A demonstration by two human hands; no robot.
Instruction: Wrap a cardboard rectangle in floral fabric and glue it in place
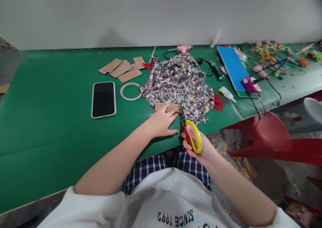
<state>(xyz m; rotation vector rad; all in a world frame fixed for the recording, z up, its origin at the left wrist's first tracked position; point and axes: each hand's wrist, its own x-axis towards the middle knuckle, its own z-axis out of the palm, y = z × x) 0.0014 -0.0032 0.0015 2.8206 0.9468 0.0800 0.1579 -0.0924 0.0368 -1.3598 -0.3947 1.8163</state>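
My left hand [162, 122] presses flat on a small brown cardboard piece [164, 106] that lies over the near edge of a floral patterned fabric [179, 82] on the green table [50, 127]. My right hand [198, 147] grips yellow and red handled scissors [192, 137]. Their blades [182, 113] point away from me and meet the fabric beside the cardboard's right end.
A black phone [103, 99] and a white ring [130, 91] lie left of the fabric, with several cardboard pieces [123, 70] behind. A blue board [232, 66], glue guns, cables and craft clutter fill the right side. A red plastic chair [274, 137] stands at the right.
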